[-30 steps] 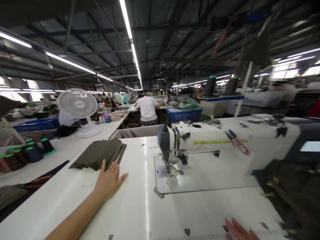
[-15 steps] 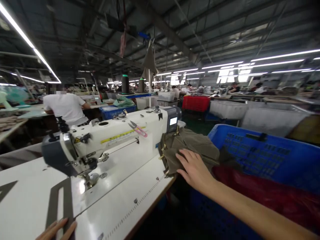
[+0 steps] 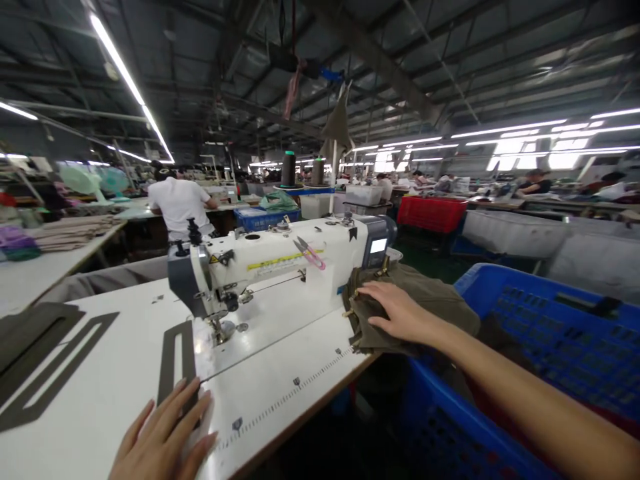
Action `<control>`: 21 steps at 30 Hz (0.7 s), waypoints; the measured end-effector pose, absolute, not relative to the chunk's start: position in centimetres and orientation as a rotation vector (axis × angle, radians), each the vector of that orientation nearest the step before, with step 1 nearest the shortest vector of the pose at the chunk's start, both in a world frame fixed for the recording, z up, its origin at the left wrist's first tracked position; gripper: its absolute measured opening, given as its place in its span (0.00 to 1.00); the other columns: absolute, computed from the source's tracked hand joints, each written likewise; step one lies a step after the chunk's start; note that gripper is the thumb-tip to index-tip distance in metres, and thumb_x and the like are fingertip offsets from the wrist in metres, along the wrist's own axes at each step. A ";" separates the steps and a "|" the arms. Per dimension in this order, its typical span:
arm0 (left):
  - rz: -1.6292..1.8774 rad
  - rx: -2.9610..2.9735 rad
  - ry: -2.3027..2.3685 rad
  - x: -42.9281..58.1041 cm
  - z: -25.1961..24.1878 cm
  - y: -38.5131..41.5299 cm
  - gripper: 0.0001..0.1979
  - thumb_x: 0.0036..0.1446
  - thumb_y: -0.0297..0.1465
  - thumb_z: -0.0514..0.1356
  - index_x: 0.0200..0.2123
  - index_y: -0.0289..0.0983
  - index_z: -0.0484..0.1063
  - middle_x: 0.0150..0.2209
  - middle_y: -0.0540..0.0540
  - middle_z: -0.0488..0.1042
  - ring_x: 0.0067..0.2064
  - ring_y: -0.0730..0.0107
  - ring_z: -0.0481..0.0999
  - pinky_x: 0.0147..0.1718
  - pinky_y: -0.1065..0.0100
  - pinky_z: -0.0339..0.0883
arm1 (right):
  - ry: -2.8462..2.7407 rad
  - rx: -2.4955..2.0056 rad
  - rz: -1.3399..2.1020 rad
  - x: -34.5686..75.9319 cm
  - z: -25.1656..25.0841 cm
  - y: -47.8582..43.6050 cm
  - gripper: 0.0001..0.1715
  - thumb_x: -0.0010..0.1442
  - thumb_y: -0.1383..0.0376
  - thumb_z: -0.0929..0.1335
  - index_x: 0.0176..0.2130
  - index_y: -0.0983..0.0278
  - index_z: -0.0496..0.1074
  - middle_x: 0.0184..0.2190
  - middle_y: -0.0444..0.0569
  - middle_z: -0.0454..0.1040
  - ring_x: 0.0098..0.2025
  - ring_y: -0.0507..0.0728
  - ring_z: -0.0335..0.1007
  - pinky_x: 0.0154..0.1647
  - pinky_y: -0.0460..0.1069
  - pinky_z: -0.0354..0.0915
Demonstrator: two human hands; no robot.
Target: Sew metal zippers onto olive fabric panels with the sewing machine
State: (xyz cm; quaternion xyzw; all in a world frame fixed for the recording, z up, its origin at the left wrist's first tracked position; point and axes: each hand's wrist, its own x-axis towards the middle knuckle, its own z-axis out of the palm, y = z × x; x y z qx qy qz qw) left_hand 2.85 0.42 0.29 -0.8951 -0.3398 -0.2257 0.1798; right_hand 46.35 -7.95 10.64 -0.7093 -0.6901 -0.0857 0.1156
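My left hand [image 3: 167, 433] lies with its fingers stretched out on the near end of a dark olive fabric strip [image 3: 169, 360] that has a long slot cut in it. Just beyond that strip stands a white sewing machine [image 3: 295, 250], its needle area to the strip's right. My right hand [image 3: 400, 310] rests on a pile of olive fabric pieces [image 3: 430, 290] at the table's right end, thumb apart from the fingers. Brass-coloured metal bits show along the pile's left edge. Pink-handled thread snips [image 3: 310, 252] lie against the machine's arm.
A blue plastic crate [image 3: 550, 320] stands right of the table. More olive pieces [image 3: 40, 327] lie on the white table [image 3: 100, 400] at the left. Thread cones [image 3: 289, 170] stand behind the machine. A person in a white shirt [image 3: 180, 200] works farther back.
The view has turned left, so the scene sits farther right. More of my left hand shows, farther up on the slotted strip. My right hand stays on the olive pile.
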 end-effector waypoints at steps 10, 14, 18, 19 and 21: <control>-0.712 -2.650 -1.075 2.6 0.5 -1.4 0.23 0.54 0.44 0.53 0.53 0.47 0.63 0.56 0.45 0.64 0.54 0.53 0.65 0.56 0.49 0.50 | -2.057 -1.858 -0.589 46.4 12.7 -8.9 0.07 0.57 0.64 0.63 0.29 0.62 0.69 0.33 0.47 0.73 0.39 0.58 0.68 0.55 0.63 0.43; -0.915 -2.908 -1.243 5.2 3.1 -3.2 0.34 0.52 0.41 0.58 0.61 0.46 0.49 0.60 0.44 0.57 0.59 0.52 0.57 0.58 0.48 0.45 | -2.045 -1.402 -0.667 41.4 15.9 -9.8 0.07 0.61 0.65 0.60 0.35 0.61 0.66 0.30 0.47 0.73 0.34 0.56 0.69 0.44 0.54 0.59; -1.384 -3.254 -1.692 9.1 6.5 -5.3 0.49 0.40 0.43 0.67 0.62 0.44 0.45 0.63 0.41 0.47 0.62 0.44 0.45 0.57 0.44 0.41 | -1.959 -1.385 -0.384 37.6 16.7 -8.8 0.08 0.61 0.61 0.60 0.36 0.61 0.65 0.28 0.47 0.72 0.28 0.56 0.69 0.28 0.48 0.61; -1.607 -3.360 -1.730 9.9 7.3 -5.6 0.50 0.40 0.44 0.67 0.62 0.42 0.44 0.63 0.40 0.47 0.62 0.46 0.46 0.58 0.47 0.41 | -1.941 -1.401 -0.303 36.8 16.5 -8.2 0.08 0.61 0.60 0.60 0.36 0.61 0.65 0.27 0.46 0.72 0.27 0.55 0.69 0.27 0.48 0.60; -2.170 -3.524 -1.615 11.2 8.4 -5.8 0.49 0.39 0.48 0.66 0.61 0.37 0.50 0.60 0.36 0.54 0.60 0.46 0.52 0.57 0.50 0.45 | -1.926 -1.422 -0.180 35.6 15.9 -7.1 0.10 0.61 0.59 0.60 0.34 0.61 0.65 0.25 0.45 0.71 0.26 0.55 0.68 0.26 0.47 0.60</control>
